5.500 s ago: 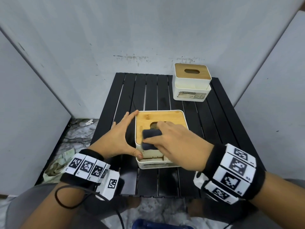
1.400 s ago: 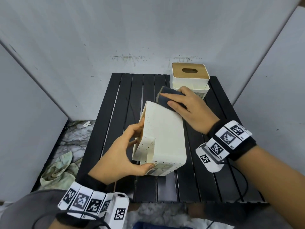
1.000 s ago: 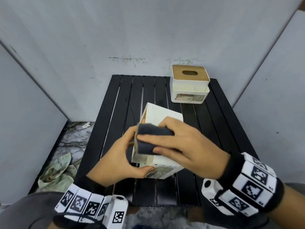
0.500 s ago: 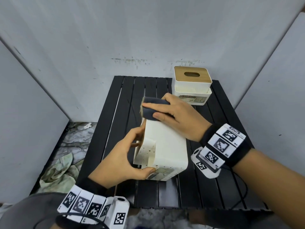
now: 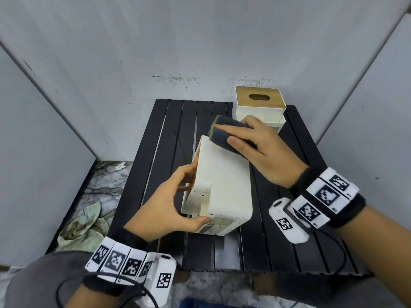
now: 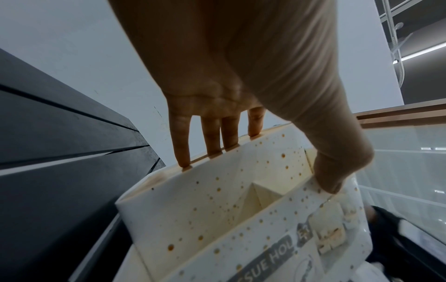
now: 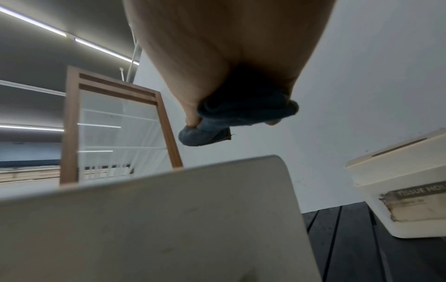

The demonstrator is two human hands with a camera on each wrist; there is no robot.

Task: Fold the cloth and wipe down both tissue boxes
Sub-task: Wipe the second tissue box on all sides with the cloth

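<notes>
A white tissue box (image 5: 222,183) lies tipped on its side in the middle of the black slatted table (image 5: 169,134), its plain underside facing up. My left hand (image 5: 164,207) grips its near left edge, thumb on the labelled front and fingers on the spotted side (image 6: 205,200). My right hand (image 5: 251,150) holds a folded dark grey cloth (image 5: 224,134) against the box's far top edge; the right wrist view shows the cloth (image 7: 231,118) just above the box (image 7: 169,219). A second tissue box (image 5: 259,107) with a wooden lid stands upright at the back right.
Grey panel walls close in the table on three sides. A crumpled pale rag (image 5: 82,227) lies on the marbled floor left of the table. The second box (image 7: 398,192) stands close behind my right hand.
My right hand has swept the cloth back and forth along the tipped box: near end one second ago, far end half a second ago and now. My left hand's grip is unchanged.
</notes>
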